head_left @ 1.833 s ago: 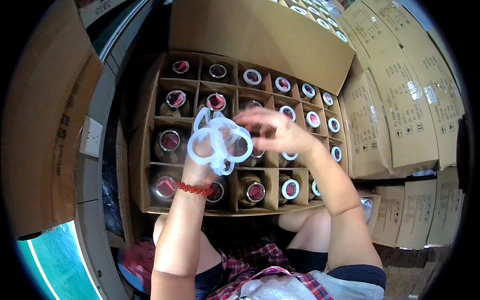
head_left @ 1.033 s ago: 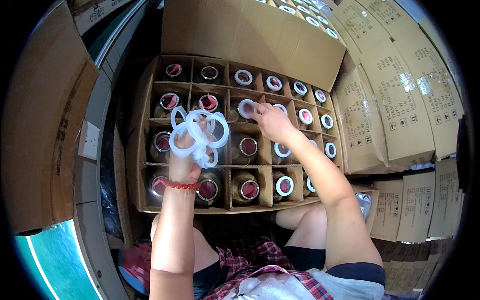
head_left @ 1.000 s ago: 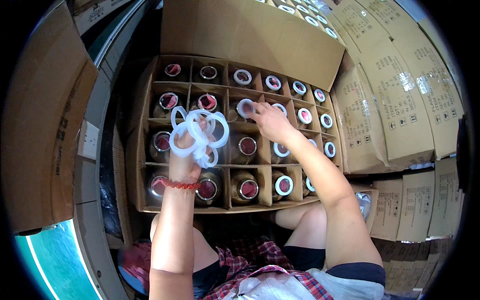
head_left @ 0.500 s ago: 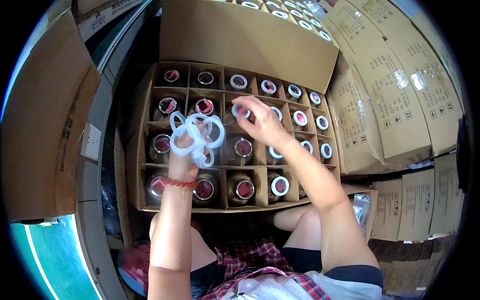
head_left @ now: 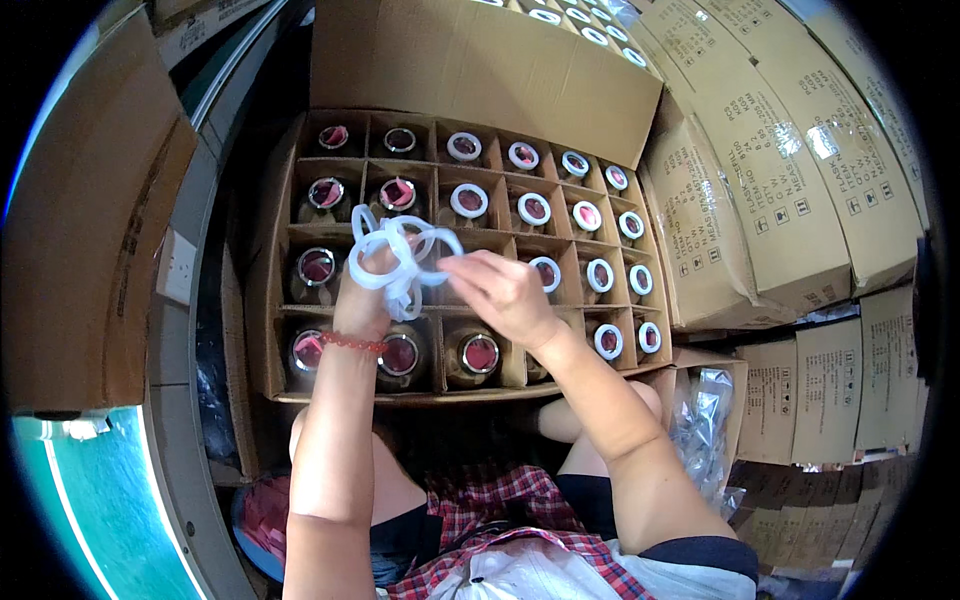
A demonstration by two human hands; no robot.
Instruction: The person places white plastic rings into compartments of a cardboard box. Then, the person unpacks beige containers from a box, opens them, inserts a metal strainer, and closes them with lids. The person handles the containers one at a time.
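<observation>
My left hand, a red bead bracelet on its wrist, holds a loose bunch of white rings above the jars. Its fingers are largely hidden behind them. Beside it my right hand pinches the edge of one ring at the bunch's right side. Beneath both hands is a cardboard box split by dividers, with a glass jar in each visible cell. Jars on the right side, such as this jar, carry a white ring round the mouth. Left-side jars, like one front jar, show bare shiny rims and pink-red contents.
The box's raised flap stands at the far side, with more ringed jars behind it. Stacked cartons line the right. Clear plastic bags sit in a box near my right arm. A brown cardboard panel rises at left.
My right hand has moved from a jar in the second row back to the bunch, leaving a white ring on that jar. It now pinches another ring. The view has shifted slightly.
</observation>
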